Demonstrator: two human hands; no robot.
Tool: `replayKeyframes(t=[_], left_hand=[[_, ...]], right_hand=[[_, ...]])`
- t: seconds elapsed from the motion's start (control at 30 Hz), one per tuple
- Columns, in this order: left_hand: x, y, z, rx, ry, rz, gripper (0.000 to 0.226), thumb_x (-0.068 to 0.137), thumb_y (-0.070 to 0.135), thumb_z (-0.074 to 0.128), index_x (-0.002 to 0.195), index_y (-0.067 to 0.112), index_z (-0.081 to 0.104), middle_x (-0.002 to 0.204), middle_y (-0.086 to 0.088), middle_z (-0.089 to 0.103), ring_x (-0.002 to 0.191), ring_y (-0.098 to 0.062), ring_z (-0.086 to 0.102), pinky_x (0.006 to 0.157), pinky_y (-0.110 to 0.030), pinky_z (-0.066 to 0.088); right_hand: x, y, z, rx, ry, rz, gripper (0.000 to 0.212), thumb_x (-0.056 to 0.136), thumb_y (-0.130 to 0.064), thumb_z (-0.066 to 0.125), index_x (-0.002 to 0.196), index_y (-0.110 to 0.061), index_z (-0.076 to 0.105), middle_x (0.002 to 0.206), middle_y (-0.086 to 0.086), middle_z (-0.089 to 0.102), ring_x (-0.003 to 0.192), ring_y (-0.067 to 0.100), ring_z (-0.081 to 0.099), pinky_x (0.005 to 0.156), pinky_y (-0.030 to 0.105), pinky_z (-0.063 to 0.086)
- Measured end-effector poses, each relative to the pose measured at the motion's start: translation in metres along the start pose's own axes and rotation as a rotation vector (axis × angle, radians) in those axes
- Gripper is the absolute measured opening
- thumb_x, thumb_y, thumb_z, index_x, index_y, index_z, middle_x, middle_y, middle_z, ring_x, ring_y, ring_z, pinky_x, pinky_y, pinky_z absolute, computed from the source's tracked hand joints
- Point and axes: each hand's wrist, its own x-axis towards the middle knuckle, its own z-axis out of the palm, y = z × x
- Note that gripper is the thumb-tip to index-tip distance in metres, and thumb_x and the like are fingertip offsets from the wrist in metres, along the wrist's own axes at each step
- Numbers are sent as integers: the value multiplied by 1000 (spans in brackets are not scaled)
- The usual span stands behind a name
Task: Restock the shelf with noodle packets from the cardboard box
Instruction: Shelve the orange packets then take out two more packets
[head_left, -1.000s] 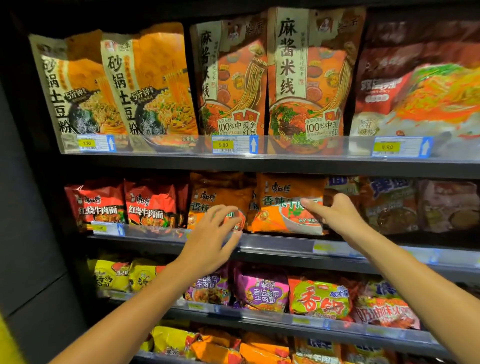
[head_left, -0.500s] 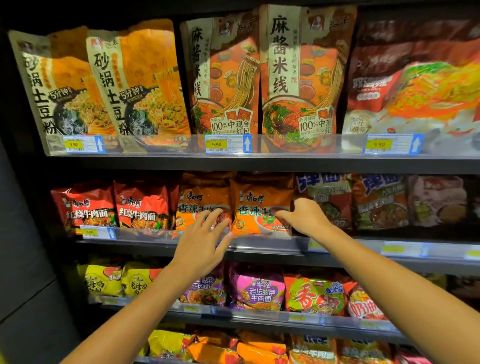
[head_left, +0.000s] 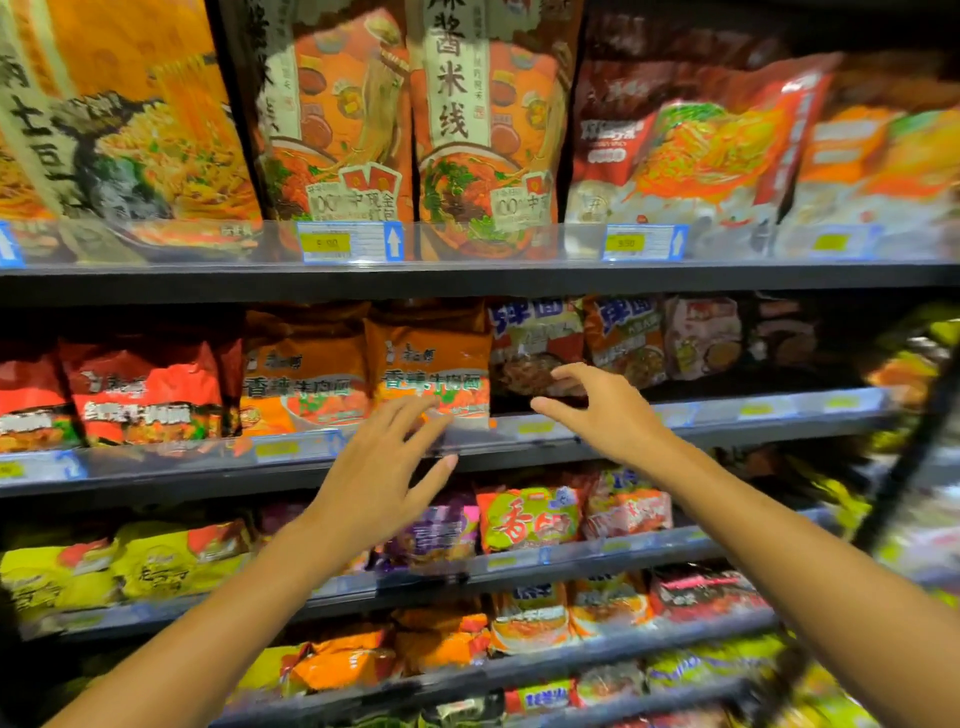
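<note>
Shelf (head_left: 467, 447) was full along the second tier, both orange packets (head_left: 431, 374) upright behind the clear lip, front one just left of the dark packs; box not in frame. Left hand (head_left: 374, 478) was spread and empty in front of the lip, right hand (head_left: 602, 410) loosely curved and holding nothing, fingertips at the orange packet's right edge; contact unclear through the blur. To finish well: square that packet flush with its neighbour, label forward, glossy film probably slips, so press flat.
</note>
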Motion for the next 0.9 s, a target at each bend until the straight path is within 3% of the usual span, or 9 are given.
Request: replayKeyframes(t=[0.1,0.3,0.47,0.67,0.73,0.8,0.9], left_hand=[[17,27,19,-30,-56,87,57,100,58,31,141,23,50,150,2,41,140,-22,35,114,-43,35],[47,102,59,-34,-165,223,63,98,62,33,140,20,54,144,-4,50,133,-29,42,113,-47,35],[59,175,84,-49,-247,283,71,96,69,24,141,22,54,149,-4,47,137,-34,41,116,-54,30],[53,302,107,-165,-300,334,78,92,75,19,142,23,50,151,-5,41,139,-34,35,117,-55,25],[51,354,120,-199,-321,366,78,93,74,19,141,21,51,150,-6,43,137,-35,37,114,-57,28],[48,407,132,-226,-335,395,79,93,74,19,142,21,50,150,-4,43,138,-35,36,113,-58,30],[47,483,150,-235,-364,432,82,91,77,13,145,25,46,153,-2,39,141,-32,32,117,-54,25]], right_hand=[[-38,24,-17,-182,49,-62,69,94,-60,54,150,-22,40,153,-2,42,141,21,37,112,44,39],[-124,90,-50,-454,49,-37,74,93,-64,51,153,-23,37,154,-2,42,143,18,34,118,35,32],[-199,150,-82,-491,-1,66,83,90,-76,40,157,-29,27,163,-7,27,153,18,13,124,34,11],[-311,227,-126,-430,-10,200,105,76,-94,11,156,-29,30,163,-3,28,153,23,14,125,44,15],[-353,257,-147,-429,-21,239,102,78,-93,14,157,-30,28,164,-2,27,154,23,13,124,45,15],[-394,286,-172,-422,-42,303,89,86,-84,29,158,-33,21,166,-6,19,154,20,6,125,44,10],[-452,324,-208,-413,-65,383,83,92,-75,40,159,-33,17,167,-7,14,154,17,2,126,42,7]])
